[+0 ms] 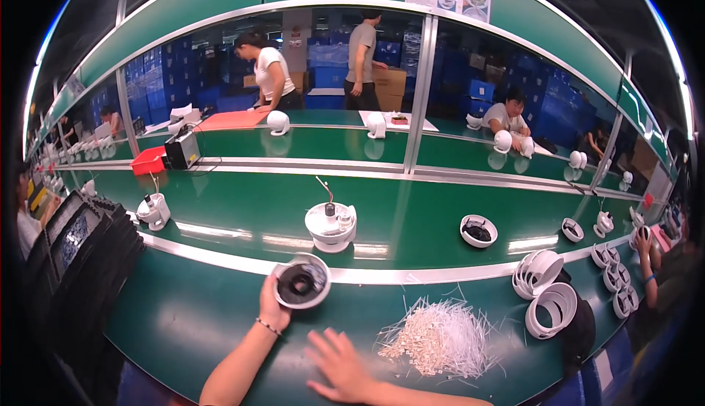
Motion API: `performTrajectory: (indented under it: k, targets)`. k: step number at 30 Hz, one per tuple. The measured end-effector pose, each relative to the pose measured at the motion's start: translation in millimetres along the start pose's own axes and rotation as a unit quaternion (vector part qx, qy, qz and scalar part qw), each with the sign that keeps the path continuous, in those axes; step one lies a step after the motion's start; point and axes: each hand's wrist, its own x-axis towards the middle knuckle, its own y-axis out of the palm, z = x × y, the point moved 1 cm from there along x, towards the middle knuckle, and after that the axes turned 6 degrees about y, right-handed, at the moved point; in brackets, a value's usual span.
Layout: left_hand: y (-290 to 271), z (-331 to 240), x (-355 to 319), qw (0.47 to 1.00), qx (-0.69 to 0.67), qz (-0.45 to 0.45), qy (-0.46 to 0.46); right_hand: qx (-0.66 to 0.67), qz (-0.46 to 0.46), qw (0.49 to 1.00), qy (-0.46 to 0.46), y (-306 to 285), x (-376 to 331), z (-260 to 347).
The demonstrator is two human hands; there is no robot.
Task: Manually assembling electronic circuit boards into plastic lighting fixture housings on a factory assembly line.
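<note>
My left hand (275,306) grips a round white housing (317,297) by its left side, holding it over the near edge of the line. Its open face is turned up, and a black ring-shaped part (300,283) shows inside. Below and to the right, my right hand (341,368) is held low over the green bench with fingers spread, slightly blurred, and nothing in it. To the right of that hand lies a heap of thin white cables with small cream connectors (440,336). Beyond the held housing, a white base unit with upright wires (331,226) stands on the line.
Stacked black trays (92,259) rise at the left. White rings (551,310) and cups sit at the right, near a co-worker's hand (645,241). Another white housing (479,230) rests on the line. A metal post (420,98) divides the far side, where people work.
</note>
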Motion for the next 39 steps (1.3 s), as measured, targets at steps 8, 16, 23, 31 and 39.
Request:
performTrajectory:
  k: [8, 16, 23, 31, 39]
  targets:
    - [-33.0, -7.9, 105.5, 0.983, 0.038, -0.124, 0.129, 0.035, 0.069, 0.996, -0.041, 17.7, -9.2, 3.8]
    - [-73.4, -1.2, 180.2, 0.951, 0.165, -0.201, 0.169, 0.047, 0.081, 0.995, -0.033, 29.5, -12.2, 3.5]
    - [-32.2, -12.1, 135.7, 0.759, 0.483, -0.266, 0.345, 0.066, 0.074, 0.994, -0.036, 25.7, -12.1, 2.2]
    - [35.7, 16.0, -12.9, 0.881, 0.386, 0.122, 0.244, 0.074, 0.068, 0.993, -0.064, 31.5, -14.9, 2.5]
    - [43.8, 22.9, -56.4, 0.802, 0.525, 0.282, 0.032, 0.089, 0.097, 0.986, -0.099, 27.5, -16.7, 11.8]
